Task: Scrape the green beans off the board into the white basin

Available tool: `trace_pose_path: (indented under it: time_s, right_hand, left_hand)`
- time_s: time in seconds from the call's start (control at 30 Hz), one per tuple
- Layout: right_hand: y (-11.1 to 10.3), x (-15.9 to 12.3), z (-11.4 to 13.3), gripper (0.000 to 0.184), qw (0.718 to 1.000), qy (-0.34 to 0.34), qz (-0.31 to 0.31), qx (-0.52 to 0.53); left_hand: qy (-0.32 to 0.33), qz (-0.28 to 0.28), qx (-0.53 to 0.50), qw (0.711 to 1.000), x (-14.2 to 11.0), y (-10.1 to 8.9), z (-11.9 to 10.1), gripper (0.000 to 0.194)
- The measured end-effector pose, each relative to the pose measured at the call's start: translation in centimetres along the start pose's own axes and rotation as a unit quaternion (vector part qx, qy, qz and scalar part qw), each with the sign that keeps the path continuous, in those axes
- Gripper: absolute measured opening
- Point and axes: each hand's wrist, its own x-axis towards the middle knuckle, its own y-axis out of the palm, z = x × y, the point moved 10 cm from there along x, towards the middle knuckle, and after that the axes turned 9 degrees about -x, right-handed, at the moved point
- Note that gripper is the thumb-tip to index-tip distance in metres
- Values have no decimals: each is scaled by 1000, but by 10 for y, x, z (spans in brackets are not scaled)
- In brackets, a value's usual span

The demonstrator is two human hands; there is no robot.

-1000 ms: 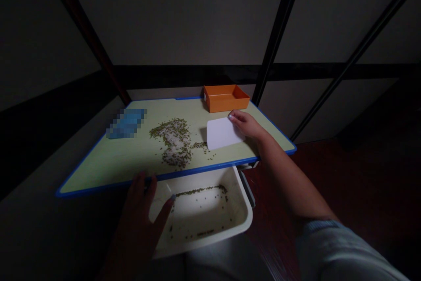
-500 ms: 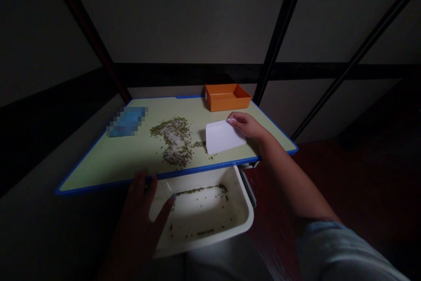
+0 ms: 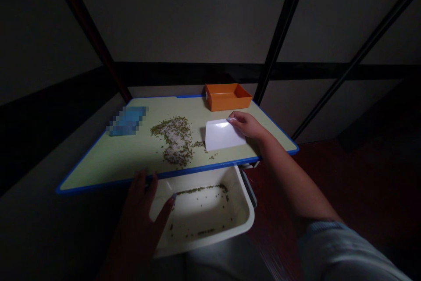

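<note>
In my right hand [image 3: 245, 124] is a white plastic scraper sheet [image 3: 223, 136], pinched by its upper right corner. Its left edge stands beside a thin trail of grains at the right of a pile of green beans mixed with white grains [image 3: 177, 140] on the table. My left hand [image 3: 144, 206] has its fingers spread, with the fingertips near the table's front edge and the thumb over a white plastic tub [image 3: 200, 215]. Scattered beans lie in the tub, mostly along its far side.
An orange open box [image 3: 228, 99] stands at the back right of the pale green table [image 3: 115, 162] with a blue rim. On the left lies a blurred blue item [image 3: 128, 121]. A panelled wall [image 3: 190, 13] rises behind the table.
The white sheet has tilted slightly in my right hand; its lower edge is a little higher and light now glints on it. The left hand and the pile look the same.
</note>
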Motion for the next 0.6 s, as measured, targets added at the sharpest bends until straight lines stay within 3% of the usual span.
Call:
trace_pose_path:
  time_s: [0.43,0.6]
  right_hand:
    - [-5,2,-4,42,998,8,-39,47]
    - [-3,2,-4,45,998,6,-19,54]
  left_hand:
    - [1,-2,0,1000,1,-3,-4,74]
    - [-10,8,-2,1000,0,-1,-2,78]
